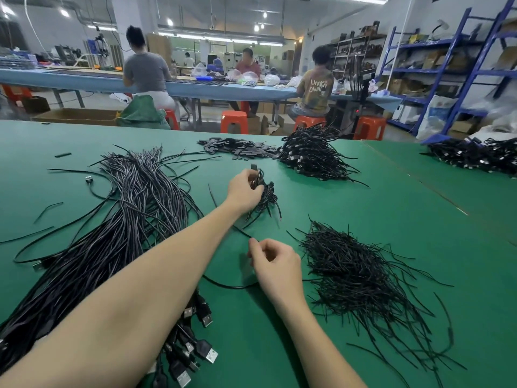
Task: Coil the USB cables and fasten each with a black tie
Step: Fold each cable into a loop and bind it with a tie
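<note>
1. The left hand is stretched out over the middle of the green table, fingers curled round a small coiled USB cable whose loose ends fan out toward the person.
2. The right hand sits nearer the body, thumb and forefinger pinched together on a thin black cable that curves across the table under the wrist (the other fingers are loosely curled).
3. To the left lies a long sheaf of uncoiled USB cables, its plugs poking out beside the left forearm.
4. Just right of the right hand is a loose heap of black ties.
5. Farther back sits a pile of finished coils, with a scatter of flat black pieces touching its left side.
6. Another dark cable heap lies at the far right.
7. Beyond the table, people sit on orange stools at a blue bench.
</note>
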